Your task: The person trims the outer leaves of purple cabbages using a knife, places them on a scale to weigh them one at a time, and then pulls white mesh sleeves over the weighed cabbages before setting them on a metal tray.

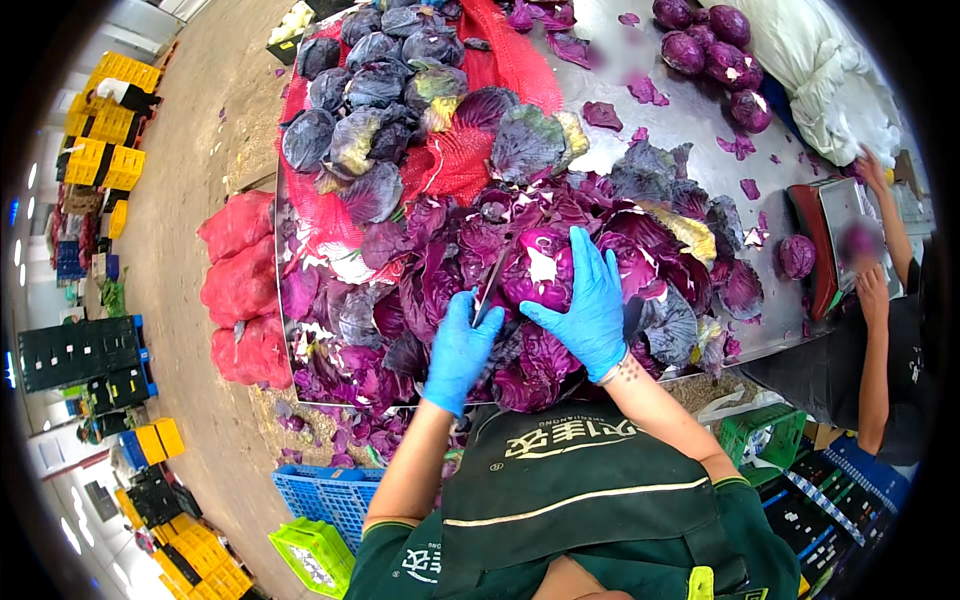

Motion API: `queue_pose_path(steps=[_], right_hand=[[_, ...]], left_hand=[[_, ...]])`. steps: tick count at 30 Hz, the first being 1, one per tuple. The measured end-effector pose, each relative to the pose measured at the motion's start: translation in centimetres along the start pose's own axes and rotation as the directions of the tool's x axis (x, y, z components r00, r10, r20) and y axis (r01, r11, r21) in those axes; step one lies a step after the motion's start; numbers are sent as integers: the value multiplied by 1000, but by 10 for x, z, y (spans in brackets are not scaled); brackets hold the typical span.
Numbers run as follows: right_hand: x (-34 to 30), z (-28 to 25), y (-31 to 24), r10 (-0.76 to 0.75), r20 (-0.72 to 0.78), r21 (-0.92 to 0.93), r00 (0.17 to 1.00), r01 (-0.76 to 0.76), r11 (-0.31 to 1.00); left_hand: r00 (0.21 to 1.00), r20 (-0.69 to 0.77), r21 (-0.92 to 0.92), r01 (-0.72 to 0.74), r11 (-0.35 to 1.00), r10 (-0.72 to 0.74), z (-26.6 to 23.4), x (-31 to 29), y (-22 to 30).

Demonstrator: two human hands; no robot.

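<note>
Red cabbage [540, 270] under right hand [588, 312]; left hand [458, 350] grips knife [490, 287].

- Produce packing hall: steel sorting table [690, 120] beyond the fingertips carries heaped red cabbages [715, 45].
- Filled red mesh sacks [240, 290] lie on the concrete floor left of the fingers.
- Stacked yellow crates [105, 125] stand farther left; blue crate [330, 495] sits below the hands.

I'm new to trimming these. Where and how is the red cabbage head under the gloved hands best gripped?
Probably over its rounded side, from the right and above, as the right hand does now. The red cabbage head lies with its pale cut stem face up, and the knife in the left hand works its left side, so spread fingers on the right steady it.
</note>
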State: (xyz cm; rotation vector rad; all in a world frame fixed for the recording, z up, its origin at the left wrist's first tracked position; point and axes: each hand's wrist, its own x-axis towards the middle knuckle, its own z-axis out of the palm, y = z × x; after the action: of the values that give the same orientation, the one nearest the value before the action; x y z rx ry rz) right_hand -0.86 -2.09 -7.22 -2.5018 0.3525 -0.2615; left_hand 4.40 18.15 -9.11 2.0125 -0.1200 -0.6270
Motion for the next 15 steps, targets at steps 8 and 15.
queue_pose_path(steps=[8,15], right_hand=[[-6,12,-3,9,-49,28,999,-7,1000],[1,12,-5,66,-28,78,997,-64,995]], left_hand=[[962,172,692,-272,669,214,6,30,99],[928,128,673,-341,656,351,25,44,67]])
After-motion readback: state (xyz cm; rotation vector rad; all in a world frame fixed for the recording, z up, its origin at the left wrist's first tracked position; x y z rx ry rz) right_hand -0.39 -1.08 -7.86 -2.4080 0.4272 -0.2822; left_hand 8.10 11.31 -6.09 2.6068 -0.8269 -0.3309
